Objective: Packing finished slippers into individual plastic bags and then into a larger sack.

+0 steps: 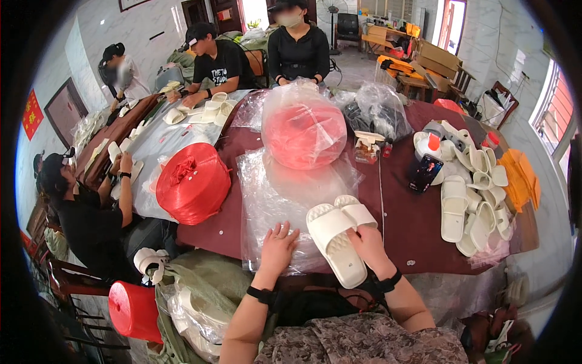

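A pair of cream slide sandals (332,233) is in my right hand (368,247), its fingers gripping them near the strap. The two sandals overlap, soles side by side, tilted above the table's near edge. My left hand (279,247) lies with fingers spread on a stack of clear plastic bags (257,200), holding nothing. Behind the stack sits a large red roll (306,130) wrapped in clear plastic. A red spool of plastic twine (193,184) stands to the left of the bags.
Many cream sandals (453,209) are heaped at the right, beside a propped phone (425,173) and orange packaging (519,176). Several people work around the tables at left and back. By my left side are a red stool (132,310) and a green sack (212,273).
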`<state>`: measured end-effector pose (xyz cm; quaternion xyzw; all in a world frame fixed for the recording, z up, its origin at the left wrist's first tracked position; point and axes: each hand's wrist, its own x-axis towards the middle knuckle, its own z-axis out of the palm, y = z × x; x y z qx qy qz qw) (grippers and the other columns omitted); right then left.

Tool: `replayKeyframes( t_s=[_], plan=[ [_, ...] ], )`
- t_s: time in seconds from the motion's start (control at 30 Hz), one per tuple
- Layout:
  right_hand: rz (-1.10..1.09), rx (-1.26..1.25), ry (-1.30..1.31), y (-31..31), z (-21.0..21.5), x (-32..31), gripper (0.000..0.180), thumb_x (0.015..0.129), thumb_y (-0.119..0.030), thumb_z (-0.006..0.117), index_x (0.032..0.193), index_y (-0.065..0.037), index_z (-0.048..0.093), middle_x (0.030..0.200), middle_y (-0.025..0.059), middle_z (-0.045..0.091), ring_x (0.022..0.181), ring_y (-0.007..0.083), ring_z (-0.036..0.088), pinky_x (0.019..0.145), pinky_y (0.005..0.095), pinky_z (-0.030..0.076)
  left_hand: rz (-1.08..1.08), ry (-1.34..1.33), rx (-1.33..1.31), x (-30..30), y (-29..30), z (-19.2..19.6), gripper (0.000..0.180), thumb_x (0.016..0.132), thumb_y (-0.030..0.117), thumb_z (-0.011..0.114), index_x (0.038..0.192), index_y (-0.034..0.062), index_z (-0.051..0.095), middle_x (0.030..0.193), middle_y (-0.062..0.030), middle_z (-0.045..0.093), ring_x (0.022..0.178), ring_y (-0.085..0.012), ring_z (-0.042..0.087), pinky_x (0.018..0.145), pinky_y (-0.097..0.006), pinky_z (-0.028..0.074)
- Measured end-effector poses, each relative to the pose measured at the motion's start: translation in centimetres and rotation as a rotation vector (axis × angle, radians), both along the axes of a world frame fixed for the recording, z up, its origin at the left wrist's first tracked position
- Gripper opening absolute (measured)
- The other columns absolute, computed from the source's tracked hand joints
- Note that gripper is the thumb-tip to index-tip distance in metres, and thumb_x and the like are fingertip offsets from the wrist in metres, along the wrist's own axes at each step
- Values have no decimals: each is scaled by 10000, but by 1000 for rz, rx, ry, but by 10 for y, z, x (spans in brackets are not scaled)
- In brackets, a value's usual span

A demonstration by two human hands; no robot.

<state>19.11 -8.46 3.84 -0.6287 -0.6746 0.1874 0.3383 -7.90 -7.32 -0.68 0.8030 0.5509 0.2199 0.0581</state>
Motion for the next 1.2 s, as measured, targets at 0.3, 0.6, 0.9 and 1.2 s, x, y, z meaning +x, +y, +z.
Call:
replayKeyframes(
  t_s=[0.3, 0.6, 0.9, 1.2],
  plan=[
    [145, 40, 376, -55, 15, 37, 203, 837, -144, 618, 802, 55, 628, 644, 199, 594, 549, 285, 600, 516, 345, 438, -10, 2, 47, 60, -38, 16, 302, 859, 251, 594, 1143, 161, 647, 1176, -173, 621, 1029, -380, 614, 769, -465, 522],
    [564, -24, 119, -79, 34, 19, 287, 849, -243, 620, 1023, -15, 641, 903, 201, 647, 782, 381, 626, 674, 424, 498, -31, -452, -256, 22, -2, 57, 238, 925, 224, 575, 1093, 104, 693, 929, -137, 645, 794, -300, 628, 714, -366, 492],
    [521, -5, -194, -76, 24, -2, 245, 860, -271, 617, 824, -30, 595, 705, 149, 620, 645, 341, 615, 574, 435, 482, -69, -581, -252, 26, -11, 81, 216, 873, 134, 646, 1075, 84, 704, 851, -101, 589, 666, -205, 557, 622, -304, 457],
    [393, 137, -313, -52, 23, -15, 279, 865, -283, 615, 791, -14, 604, 688, 148, 627, 621, 325, 623, 539, 430, 493, -163, -398, 58, 33, -14, 78, 199, 823, 122, 682, 1014, 90, 725, 836, -106, 595, 745, -253, 589, 656, -335, 484]
  ],
)
